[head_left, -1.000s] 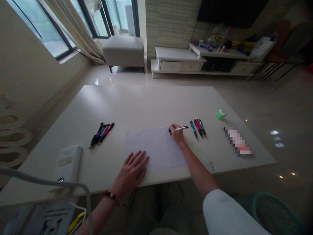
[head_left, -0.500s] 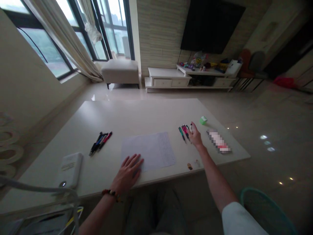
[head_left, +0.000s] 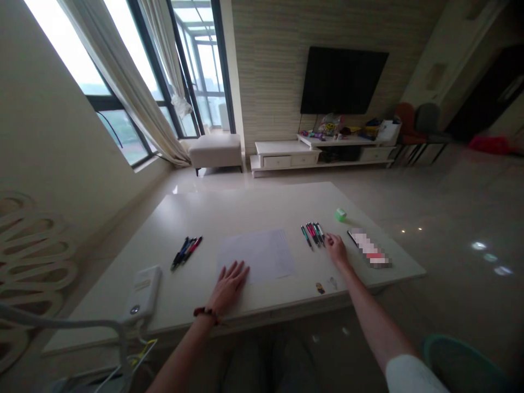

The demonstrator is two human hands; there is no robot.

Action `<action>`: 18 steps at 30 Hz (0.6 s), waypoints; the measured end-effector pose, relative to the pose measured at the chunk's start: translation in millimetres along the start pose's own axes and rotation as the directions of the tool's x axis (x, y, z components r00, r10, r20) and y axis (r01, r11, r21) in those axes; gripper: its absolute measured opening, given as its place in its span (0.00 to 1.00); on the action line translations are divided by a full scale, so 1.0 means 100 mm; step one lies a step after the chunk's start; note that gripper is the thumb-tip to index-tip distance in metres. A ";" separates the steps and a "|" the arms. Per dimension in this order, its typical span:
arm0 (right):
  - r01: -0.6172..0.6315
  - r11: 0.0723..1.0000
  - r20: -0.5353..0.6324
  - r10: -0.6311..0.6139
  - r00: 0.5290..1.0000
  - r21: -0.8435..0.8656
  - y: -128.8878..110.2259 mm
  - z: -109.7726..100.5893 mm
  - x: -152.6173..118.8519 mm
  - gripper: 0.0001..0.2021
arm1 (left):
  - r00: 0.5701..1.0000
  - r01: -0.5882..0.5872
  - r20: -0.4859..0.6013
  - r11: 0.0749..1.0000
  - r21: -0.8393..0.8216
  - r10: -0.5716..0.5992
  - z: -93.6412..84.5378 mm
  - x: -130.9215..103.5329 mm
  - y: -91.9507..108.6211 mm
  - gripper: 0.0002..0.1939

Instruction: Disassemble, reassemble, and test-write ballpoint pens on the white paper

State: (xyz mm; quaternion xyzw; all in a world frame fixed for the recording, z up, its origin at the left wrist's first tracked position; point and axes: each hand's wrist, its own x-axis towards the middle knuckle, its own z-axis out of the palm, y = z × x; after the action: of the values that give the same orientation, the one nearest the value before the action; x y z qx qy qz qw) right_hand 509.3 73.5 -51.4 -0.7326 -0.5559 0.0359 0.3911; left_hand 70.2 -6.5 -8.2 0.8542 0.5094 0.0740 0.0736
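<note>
In front of the dark television [head_left: 344,82] stands the pale desk [head_left: 245,210]. I see the left hand [head_left: 228,284] lying flat, fingers spread, on the paper [head_left: 262,254]. The right hand [head_left: 336,251] has bent fingers just beside the white pen [head_left: 320,231]; whether it touches this pen, I cannot tell.

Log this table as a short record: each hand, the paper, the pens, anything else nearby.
Left hand: fingers spread over near-left part of paper
Right hand: beside pen row, contact unclear
Pen row: right of paper
Pen cluster: left of paper
Green item: beyond right hand
White device: near left
</note>
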 end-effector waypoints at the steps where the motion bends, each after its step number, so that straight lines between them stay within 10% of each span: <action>1: 0.003 0.999 -0.035 -0.002 0.999 0.035 0.03 -0.02 -0.08 0.20 | 1.000 0.010 0.009 1.000 -0.008 -0.010 0.00 0.07 0.00 0.22; 13: 0.136 0.988 -0.124 -0.144 0.982 -0.069 0.09 -0.13 -0.82 0.15 | 0.989 0.120 -0.094 0.993 0.018 -0.118 -0.12 0.78 -0.28 0.21; 18: 0.089 0.992 -0.117 -0.099 0.988 -0.087 0.04 -0.15 -0.81 0.14 | 0.844 0.386 -0.394 0.922 -0.021 -0.363 -0.48 0.49 -0.77 0.15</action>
State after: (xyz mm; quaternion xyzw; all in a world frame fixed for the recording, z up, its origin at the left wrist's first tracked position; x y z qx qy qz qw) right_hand 489.4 -3.1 -74.1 -0.7217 -0.5662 -0.0496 0.3952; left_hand 17.3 75.4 26.0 0.7078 0.6725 0.2120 -0.0418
